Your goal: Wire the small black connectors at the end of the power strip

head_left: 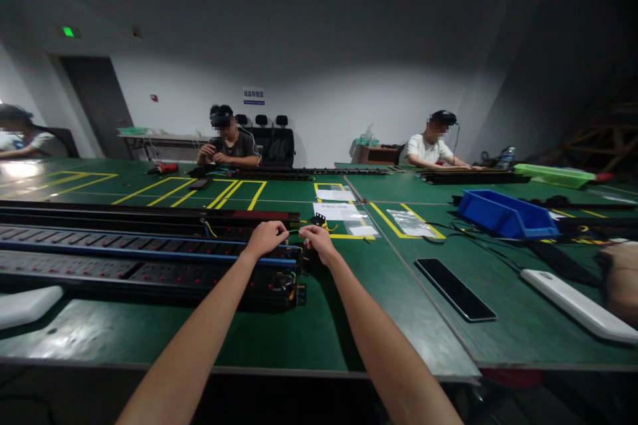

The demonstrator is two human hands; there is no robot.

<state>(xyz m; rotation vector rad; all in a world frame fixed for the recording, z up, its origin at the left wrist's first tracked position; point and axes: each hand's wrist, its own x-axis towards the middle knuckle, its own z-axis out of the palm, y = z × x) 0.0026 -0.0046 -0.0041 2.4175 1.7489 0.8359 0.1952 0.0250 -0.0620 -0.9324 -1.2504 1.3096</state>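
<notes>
- Over the green table (pixel 279 345), holding a thin green wire (pixel 294 231) at the right ends of the long black power strips (pixel 184 273).
- With the left hand (pixel 268 239), pinching the wire, thumb and forefinger almost together, other fingers curled in.
- With the right hand (pixel 318 242), pinching from the opposite side, fingertips drawn close, only a short stretch of wire showing between.
- Just behind the right fingertips, near or touching, hard to tell which: a black slotted bracket (pixel 318 218), yellow wires (pixel 329 227) beside it.
- Under the left forearm and away to the left, lying side by side: those power strips, rows of sockets dotted red, blue edging between.
- Off to the right, lying flat: a dark-screened smartphone (pixel 456 289), then a white device (pixel 573 302).
- Farther back: a blue bin (pixel 508 214), plus a clear plastic bag (pixel 411 222) by yellow tape.
- Across the table, seated: a co-worker in a dark shirt (pixel 234 146), another in white (pixel 431 146).
</notes>
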